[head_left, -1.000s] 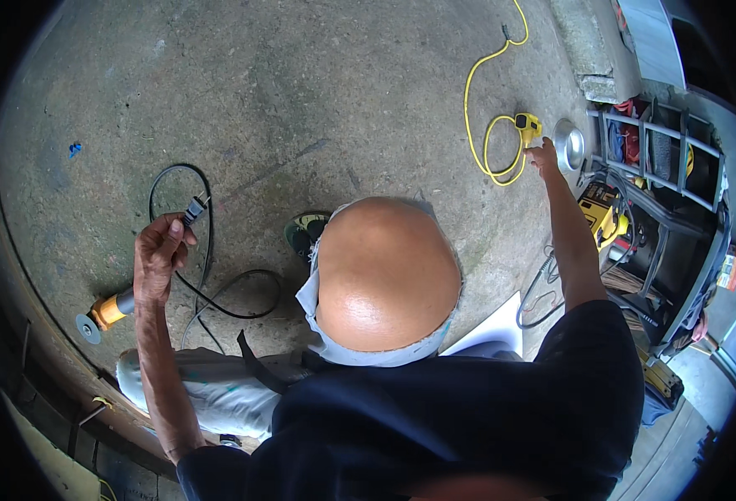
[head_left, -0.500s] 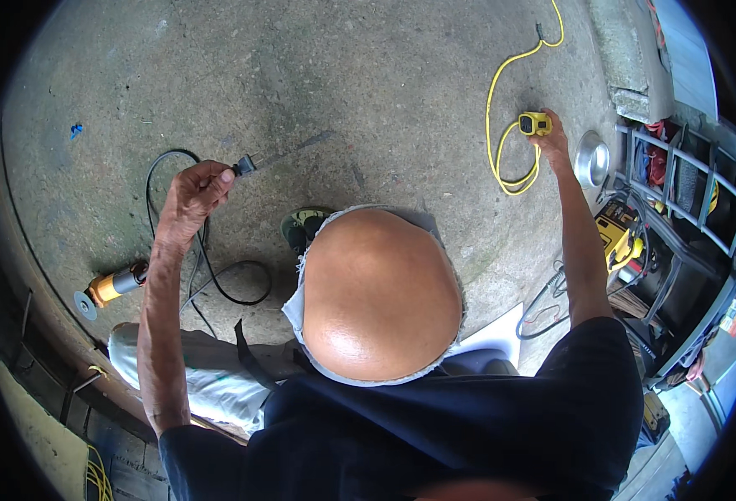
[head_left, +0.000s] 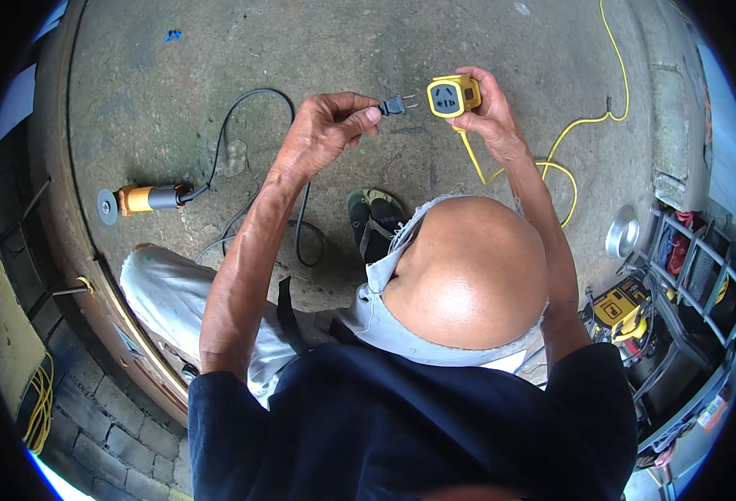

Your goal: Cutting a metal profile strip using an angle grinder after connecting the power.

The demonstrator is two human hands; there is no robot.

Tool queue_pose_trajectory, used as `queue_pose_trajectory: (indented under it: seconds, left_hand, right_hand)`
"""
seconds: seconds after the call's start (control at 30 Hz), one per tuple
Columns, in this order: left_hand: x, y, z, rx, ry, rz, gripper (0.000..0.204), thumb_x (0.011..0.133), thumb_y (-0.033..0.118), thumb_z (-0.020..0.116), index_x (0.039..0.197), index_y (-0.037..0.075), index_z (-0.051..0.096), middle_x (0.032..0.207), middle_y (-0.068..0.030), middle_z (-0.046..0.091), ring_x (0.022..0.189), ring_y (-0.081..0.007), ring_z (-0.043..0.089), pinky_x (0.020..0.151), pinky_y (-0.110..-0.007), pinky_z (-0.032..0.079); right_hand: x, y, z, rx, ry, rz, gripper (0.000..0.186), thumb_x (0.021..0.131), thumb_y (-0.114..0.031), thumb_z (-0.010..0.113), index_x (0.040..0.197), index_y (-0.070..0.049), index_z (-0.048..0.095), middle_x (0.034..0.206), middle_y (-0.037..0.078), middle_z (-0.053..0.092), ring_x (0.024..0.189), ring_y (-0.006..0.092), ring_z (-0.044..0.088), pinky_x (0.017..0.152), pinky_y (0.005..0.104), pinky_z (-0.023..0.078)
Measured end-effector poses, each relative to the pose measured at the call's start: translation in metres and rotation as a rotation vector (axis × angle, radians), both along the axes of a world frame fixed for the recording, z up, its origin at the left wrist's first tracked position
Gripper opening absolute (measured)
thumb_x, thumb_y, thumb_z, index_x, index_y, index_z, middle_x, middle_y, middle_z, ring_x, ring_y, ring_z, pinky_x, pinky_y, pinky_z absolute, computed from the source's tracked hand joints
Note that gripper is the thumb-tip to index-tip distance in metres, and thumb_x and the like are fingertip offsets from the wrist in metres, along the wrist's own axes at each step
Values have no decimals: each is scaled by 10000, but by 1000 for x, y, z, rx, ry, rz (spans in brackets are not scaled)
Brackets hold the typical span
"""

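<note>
Between thumb and fingers, my left hand (head_left: pixel 328 132) pinches a black two-prong plug (head_left: pixel 395 105), its metal prongs pointing right. A dark power cord (head_left: pixel 243 98) loops over the floor to an orange and grey angle grinder (head_left: pixel 152 199), which lies at the left with its disc outward. My right hand (head_left: pixel 495 117) grips a yellow extension socket (head_left: pixel 453 96) from its right side. The black face of the socket, with its slots, is turned toward me and the plug. A small gap separates prongs and socket. From the socket's underside hangs a yellow cable (head_left: pixel 473 156).
At the right stands a metal rack (head_left: pixel 692 242) holding tools, beside a yellow and black machine (head_left: pixel 620 307) and a shiny metal bowl (head_left: pixel 623 231). A blue scrap (head_left: pixel 172 35) lies at the far left on the concrete floor (head_left: pixel 343 50). My bare knee (head_left: pixel 468 275) rises in front.
Both hands have come together: the left with the plug moved right, the right with the socket moved left. The socket's face has turned toward me. The whole view has shifted.
</note>
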State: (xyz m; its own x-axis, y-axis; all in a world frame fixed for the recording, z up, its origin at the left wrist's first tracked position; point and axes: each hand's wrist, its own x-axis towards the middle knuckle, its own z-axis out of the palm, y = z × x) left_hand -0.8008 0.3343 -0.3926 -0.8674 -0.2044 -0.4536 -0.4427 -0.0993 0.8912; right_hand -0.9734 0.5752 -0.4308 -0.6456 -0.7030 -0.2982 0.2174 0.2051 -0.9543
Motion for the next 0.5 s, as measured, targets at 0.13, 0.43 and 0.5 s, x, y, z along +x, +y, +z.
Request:
queue_pose_trajectory:
  seconds: [0.13,0.43,0.5]
  left_hand:
    - [15,-13,-3,-51,-13,78,321,946,285,740,1090,-1,755,771,-30,706,622,-86,509,591,-282,446]
    - [17,-26,3,-160,7,88,373,922,358,758,1089,24,763,827,-70,727,779,-160,644,706,-364,507]
    - [15,-24,4,-168,16,62,381,917,362,762,1076,16,766,811,-71,724,762,-158,637,700,-369,508]
  right_hand:
    - [10,-33,6,-67,-26,63,836,721,-63,800,1467,-68,422,1254,81,562,1169,200,580,945,345,537]
    - [17,-49,8,-49,-48,98,804,727,-75,814,1449,-58,460,1264,88,573,1185,208,583,1049,365,480]
    - [18,-47,7,-52,-49,81,801,732,-71,822,1445,-53,458,1267,91,581,1188,210,586,1050,369,480]
